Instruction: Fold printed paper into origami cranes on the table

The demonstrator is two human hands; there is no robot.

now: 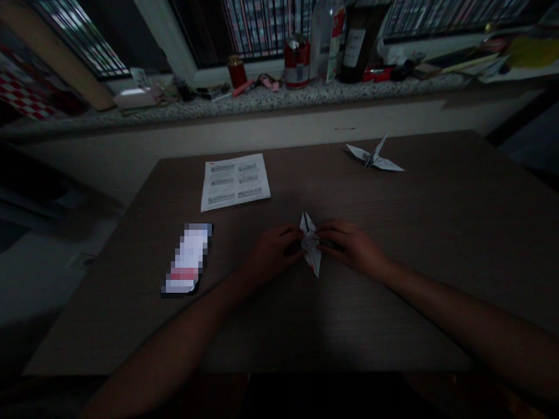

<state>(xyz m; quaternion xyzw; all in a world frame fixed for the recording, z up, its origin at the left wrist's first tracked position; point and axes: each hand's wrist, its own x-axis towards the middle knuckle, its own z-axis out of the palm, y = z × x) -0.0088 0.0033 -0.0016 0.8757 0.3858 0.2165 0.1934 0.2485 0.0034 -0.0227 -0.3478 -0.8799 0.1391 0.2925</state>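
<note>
A small, partly folded white paper piece [311,244] with narrow points lies at the middle of the brown table [393,314]. My left hand [273,251] pinches its left side with curled fingers. My right hand [349,244] pinches its right side the same way. Both forearms reach in from the near edge. A finished paper crane [374,157] stands at the far right of the table, well beyond my hands.
A printed sheet [234,181] lies flat at the far left. A phone [188,259] with a blurred screen rests left of my hands. Behind the table, a stone ledge [262,102] carries cans, bottles and small clutter.
</note>
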